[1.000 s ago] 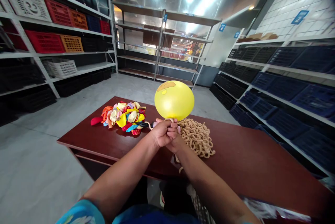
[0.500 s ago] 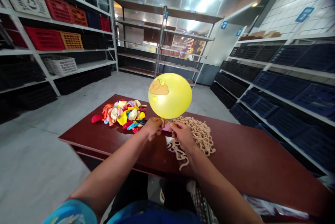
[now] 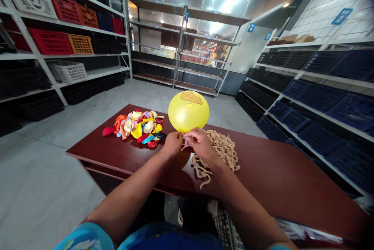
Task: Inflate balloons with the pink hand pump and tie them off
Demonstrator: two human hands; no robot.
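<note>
An inflated yellow balloon [image 3: 188, 110] with an orange print near its top hovers just above the dark red table [image 3: 271, 179]. My left hand [image 3: 172, 143] pinches the balloon's neck from the left, fingers closed. My right hand [image 3: 199, 143] is closed on the neck from the right, and a strand of the tan cord seems to run between its fingers. The two hands touch each other under the balloon. A heap of tan cord [image 3: 222, 149] lies right behind and under my right hand, with loose loops trailing toward me.
A pile of uninflated balloons [image 3: 138, 127] in many colours lies on the table to the left. Shelving with red, orange, white and black crates [image 3: 51, 43] lines the left wall, dark blue crates [image 3: 321, 86] the right. A mesh basket [image 3: 224, 228] sits by my legs.
The balloon has come down from its higher position toward the table and turned so its print faces up. My hands parted briefly, then closed together again at the neck.
</note>
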